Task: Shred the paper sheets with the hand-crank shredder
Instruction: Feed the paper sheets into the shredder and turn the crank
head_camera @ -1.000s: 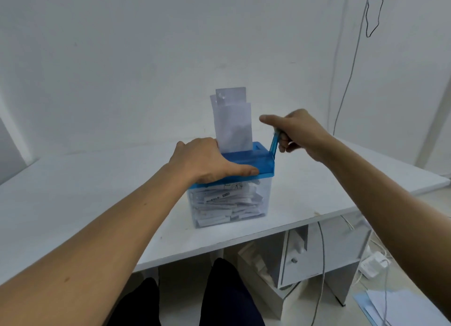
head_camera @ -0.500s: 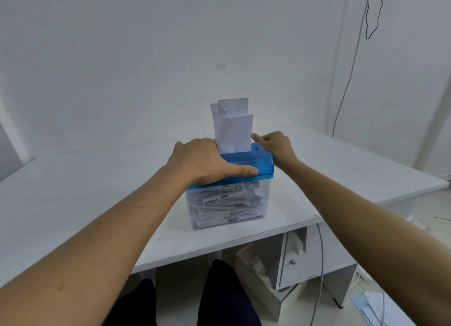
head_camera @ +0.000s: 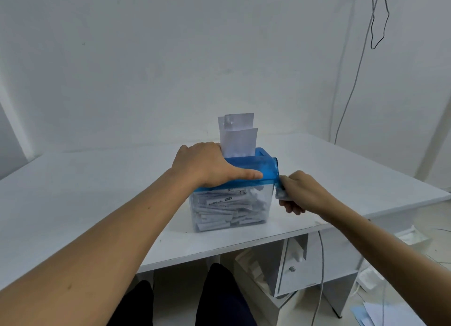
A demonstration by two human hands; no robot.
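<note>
Head view, hand-crank shredding.

- Right hand (head_camera: 307, 191): closed round the crank handle (head_camera: 280, 191), fingers curled under it. The crank hung low on the right side of the shredder (head_camera: 258, 166).
- Left hand (head_camera: 207, 166): gripped the shredder's blue top from above, thumb laid along the front edge. Fingers reached over the top, tips hidden.
- Paper sheets (head_camera: 238, 140): stood upright in the slot, just beside the left hand's knuckles, partly fed.
- Clear bin (head_camera: 231, 211): packed most of the way up with cut strips.

Handling (judgement): the shredder looked like light plastic, so it would likely slide or tip under crank force. It is best held down by the top, clear of the slot. The crank arm looked thin; take it at the end and turn evenly. The sheets were thin and limp, and several layers together may jam. The full bin may back up against the cutters.

Surroundings: the shredder sat near the front edge of the white worktop (head_camera: 73, 191). The right hand was close to the worktop surface, leaving little room for the knuckles. A dark cable (head_camera: 351, 89) hung on the wall to the right, well apart. A drawer unit (head_camera: 292, 267) stood below, with loose sheets (head_camera: 375, 313) on the floor.
</note>
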